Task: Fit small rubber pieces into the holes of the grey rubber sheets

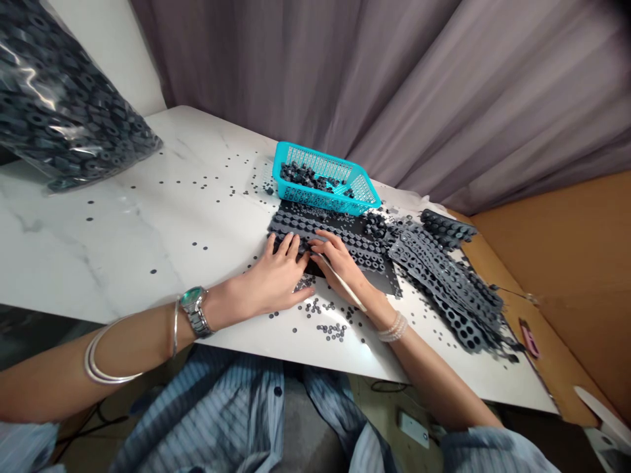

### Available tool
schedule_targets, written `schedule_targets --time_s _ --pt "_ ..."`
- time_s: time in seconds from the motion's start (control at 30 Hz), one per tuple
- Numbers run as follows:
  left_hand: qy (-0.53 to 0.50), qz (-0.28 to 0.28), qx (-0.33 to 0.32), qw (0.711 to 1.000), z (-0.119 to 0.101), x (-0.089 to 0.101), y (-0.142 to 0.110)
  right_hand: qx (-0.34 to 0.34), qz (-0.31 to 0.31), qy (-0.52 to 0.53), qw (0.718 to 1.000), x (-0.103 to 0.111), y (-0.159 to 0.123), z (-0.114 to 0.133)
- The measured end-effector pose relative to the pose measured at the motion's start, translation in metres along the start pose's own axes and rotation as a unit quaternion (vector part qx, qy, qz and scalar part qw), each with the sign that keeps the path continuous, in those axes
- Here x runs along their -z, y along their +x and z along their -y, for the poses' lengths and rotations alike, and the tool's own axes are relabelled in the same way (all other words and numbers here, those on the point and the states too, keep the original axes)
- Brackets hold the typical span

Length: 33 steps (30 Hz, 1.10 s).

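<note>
The left hand [279, 272] lies open, fingers spread on a black perforated rubber sheet [340, 240] mid-tabletop [113, 256]; the right hand [338, 259] grips a pale stick [346, 287] over that sheet, below a teal basket [315, 157].

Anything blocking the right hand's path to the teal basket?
Nothing upright. Only the dark rubber sheet of moulded rings lies between the right hand, which holds a thin pale stick, and the teal plastic basket, reaching the basket's near side.
</note>
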State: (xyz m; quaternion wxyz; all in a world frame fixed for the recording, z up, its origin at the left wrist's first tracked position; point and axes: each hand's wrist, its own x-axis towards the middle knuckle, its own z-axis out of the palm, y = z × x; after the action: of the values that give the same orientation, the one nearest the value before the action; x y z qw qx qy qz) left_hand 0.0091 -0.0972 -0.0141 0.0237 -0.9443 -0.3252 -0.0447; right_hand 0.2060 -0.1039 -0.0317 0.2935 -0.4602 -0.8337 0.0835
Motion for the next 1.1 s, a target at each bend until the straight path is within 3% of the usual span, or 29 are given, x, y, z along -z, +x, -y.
schedule_targets --time_s 0.17,0.27,0.37,0.43,0.5,0.6,0.67,0.77,0.97,1.1 --pt "-0.006 -0.002 0.001 1.0 0.0 0.002 0.0 0.014 -0.001 -0.029 0.999 0.006 0.003 0.0" --pt "-0.01 0.005 0.007 1.0 -0.001 0.004 0.0 -0.037 -0.099 -0.071 0.992 0.024 0.002 -0.007" --pt "-0.013 0.009 0.009 1.0 -0.001 0.004 0.0 -0.116 -0.181 -0.148 0.966 0.048 -0.01 -0.026" --pt "-0.014 0.009 0.008 1.0 -0.001 0.004 -0.001 -0.179 -0.186 -0.206 0.944 0.063 -0.022 -0.042" --pt "-0.014 0.008 0.012 1.0 0.0 0.004 -0.001 -0.21 -0.146 -0.235 0.938 0.074 -0.034 -0.055" --pt "-0.011 0.007 0.024 1.0 -0.001 0.005 -0.002 -0.253 -0.155 -0.231 0.927 0.083 -0.04 -0.056" --pt "-0.008 0.007 0.026 1.0 -0.002 0.006 -0.003 -0.282 -0.187 -0.203 0.919 0.083 -0.033 -0.046" --pt "-0.001 0.008 0.026 1.0 -0.003 0.007 -0.003 -0.27 -0.193 -0.136 0.933 0.073 -0.013 -0.023" --pt "0.004 0.007 0.035 0.999 -0.003 0.003 -0.003 -0.183 -0.134 0.029 0.974 0.035 0.022 0.009" --pt "0.0 0.003 0.029 1.0 -0.003 0.002 -0.002 -0.16 -0.069 0.04 0.984 0.015 0.027 0.015"
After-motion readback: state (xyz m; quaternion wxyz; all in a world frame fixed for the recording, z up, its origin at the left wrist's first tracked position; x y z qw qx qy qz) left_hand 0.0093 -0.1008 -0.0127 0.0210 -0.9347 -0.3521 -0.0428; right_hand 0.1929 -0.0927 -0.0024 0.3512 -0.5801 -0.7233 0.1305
